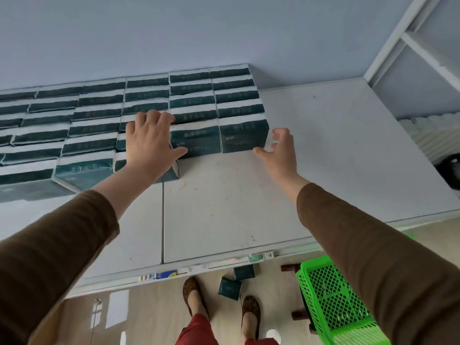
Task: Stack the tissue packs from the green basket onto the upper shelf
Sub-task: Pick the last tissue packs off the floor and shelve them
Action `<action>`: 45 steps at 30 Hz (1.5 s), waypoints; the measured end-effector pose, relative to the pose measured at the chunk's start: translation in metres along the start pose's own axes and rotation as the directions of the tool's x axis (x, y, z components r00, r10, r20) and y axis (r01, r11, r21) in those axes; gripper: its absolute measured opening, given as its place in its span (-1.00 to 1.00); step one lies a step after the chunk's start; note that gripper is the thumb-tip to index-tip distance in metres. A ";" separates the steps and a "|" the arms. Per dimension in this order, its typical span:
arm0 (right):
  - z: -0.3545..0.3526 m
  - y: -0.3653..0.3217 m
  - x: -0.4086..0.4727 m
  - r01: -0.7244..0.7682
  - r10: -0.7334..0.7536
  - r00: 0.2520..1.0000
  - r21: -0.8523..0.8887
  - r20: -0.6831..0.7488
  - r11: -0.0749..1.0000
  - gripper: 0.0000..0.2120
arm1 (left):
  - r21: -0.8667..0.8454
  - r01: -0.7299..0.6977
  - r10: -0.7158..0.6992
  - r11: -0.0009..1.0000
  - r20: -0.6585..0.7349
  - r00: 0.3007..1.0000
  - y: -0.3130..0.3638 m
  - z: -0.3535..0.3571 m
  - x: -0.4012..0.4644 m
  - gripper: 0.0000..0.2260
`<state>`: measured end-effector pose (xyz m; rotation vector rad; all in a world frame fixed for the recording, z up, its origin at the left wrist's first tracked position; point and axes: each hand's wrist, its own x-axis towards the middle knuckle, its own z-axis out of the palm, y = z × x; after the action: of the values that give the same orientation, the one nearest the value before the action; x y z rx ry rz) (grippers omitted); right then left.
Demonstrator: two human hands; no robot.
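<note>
Several dark green tissue packs (149, 95) stand in rows on the white upper shelf (249, 207), against the wall. At the front of the right-hand rows stand two packs (196, 141) (242, 138) side by side. My left hand (151, 138) lies spread on the packs to their left, and its thumb touches the front of the left one. By the right end of the right pack is my right hand (278, 150), fingers loosely bent and holding nothing. The green basket (333, 302) sits below at the right; the part of its mesh I can see is bare.
Two tissue packs (230, 288) (244, 272) lie on the floor near my feet. The basket rests on a brown wooden stool (290, 267). A white shelf frame (398, 33) rises at the right, with white rolls (428, 130) beyond the shelf's edge.
</note>
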<state>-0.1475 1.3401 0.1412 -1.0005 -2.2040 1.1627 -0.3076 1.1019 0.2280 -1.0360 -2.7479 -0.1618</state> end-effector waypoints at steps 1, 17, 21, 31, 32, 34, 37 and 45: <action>-0.007 0.002 -0.011 0.004 -0.004 1.000 -0.003 0.003 1.000 -0.45 | -0.027 0.000 -0.001 1.000 -0.027 1.000 0.003 -0.005 -0.012 -0.39; -0.069 0.110 -0.338 0.071 -0.063 0.993 -0.075 0.104 0.995 -0.75 | -0.322 -0.431 0.443 0.843 -0.040 0.896 0.066 0.060 -0.329 -0.62; -0.018 0.186 -0.393 -0.286 0.291 0.945 -0.054 0.150 0.957 -0.81 | -0.380 -0.312 0.412 0.871 0.216 0.885 0.057 0.132 -0.400 -0.59; 0.131 0.408 -0.431 -0.677 0.724 0.642 -0.259 0.251 0.689 -0.63 | -0.261 0.074 0.127 0.963 0.675 0.727 0.039 0.376 -0.498 -0.60; 0.144 0.428 -0.428 -0.675 0.727 0.640 -0.268 0.250 0.687 -0.62 | -0.244 0.105 0.096 0.964 0.689 0.718 0.038 0.403 -0.502 -0.59; 0.175 0.472 -0.417 -0.660 0.722 0.642 -0.293 0.256 0.691 -0.60 | -0.216 0.189 0.019 0.958 0.705 0.709 0.038 0.462 -0.507 -0.58; 0.218 0.527 -0.399 -0.630 0.706 0.651 -0.321 0.279 0.707 -0.55 | -0.195 0.289 -0.062 0.937 0.723 0.688 0.043 0.540 -0.505 -0.53; 0.305 0.630 -0.345 -0.665 0.738 0.644 -0.327 0.203 0.671 -0.38 | -0.220 0.291 -0.046 0.931 0.720 0.692 0.054 0.687 -0.480 -0.36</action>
<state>0.1132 1.1585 -0.5713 -2.0441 -2.2705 1.4990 -0.0209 0.9532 -0.5468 -1.0767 -3.6361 -0.3005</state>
